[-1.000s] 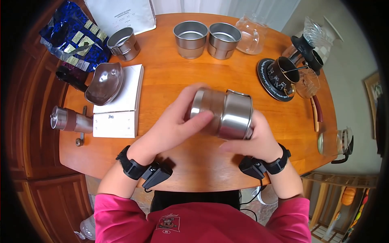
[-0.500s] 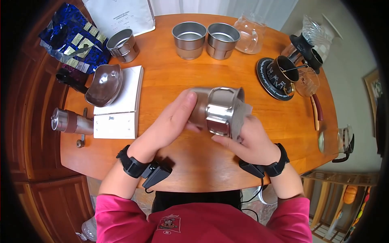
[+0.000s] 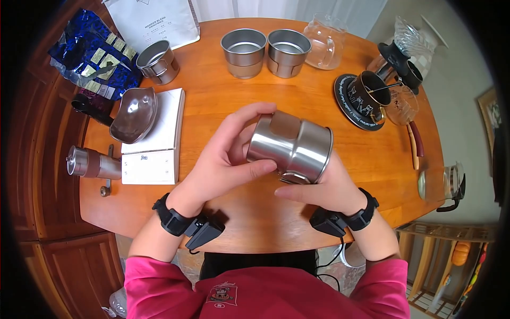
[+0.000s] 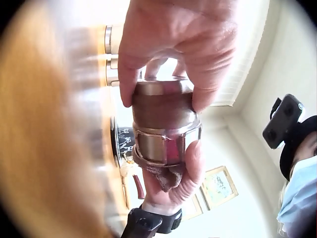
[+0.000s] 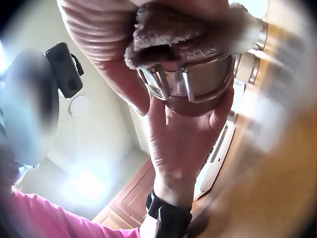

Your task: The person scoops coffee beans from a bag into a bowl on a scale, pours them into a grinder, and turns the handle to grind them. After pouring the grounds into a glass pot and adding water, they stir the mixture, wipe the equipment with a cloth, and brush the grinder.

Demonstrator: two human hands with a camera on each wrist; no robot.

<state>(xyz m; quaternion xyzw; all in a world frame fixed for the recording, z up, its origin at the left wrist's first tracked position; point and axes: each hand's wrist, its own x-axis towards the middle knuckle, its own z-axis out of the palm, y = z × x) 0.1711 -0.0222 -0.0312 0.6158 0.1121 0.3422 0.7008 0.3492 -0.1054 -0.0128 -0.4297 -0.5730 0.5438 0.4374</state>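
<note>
Over the middle of the table, a steel cup (image 3: pixel 297 143) with a brown band and folding wire handle lies sideways in the air. My left hand (image 3: pixel 226 154) grips its base end, thumb on the near side and fingers round the far side. At the mouth, facing right, my right hand (image 3: pixel 334 183) holds a greyish-brown cloth (image 5: pixel 166 37) bunched against the rim, thumb outside below the cup. The head view hides the cloth behind the cup; in the left wrist view the cloth (image 4: pixel 168 177) hangs out at the rim beside the right thumb.
Two steel cups (image 3: pixel 244 53) and a glass server (image 3: pixel 325 45) stand at the back. To the left are a white scale (image 3: pixel 151 165) bearing a brown dish (image 3: pixel 134 114), a hand grinder (image 3: pixel 93 162) and another cup (image 3: pixel 158 63). A black cup (image 3: pixel 370 95) on its saucer stands right.
The cup has been turned about its length between my hands: its handle went from the top to the near lower side. The cloth, visible at the rim half a second ago, is now behind the cup.
</note>
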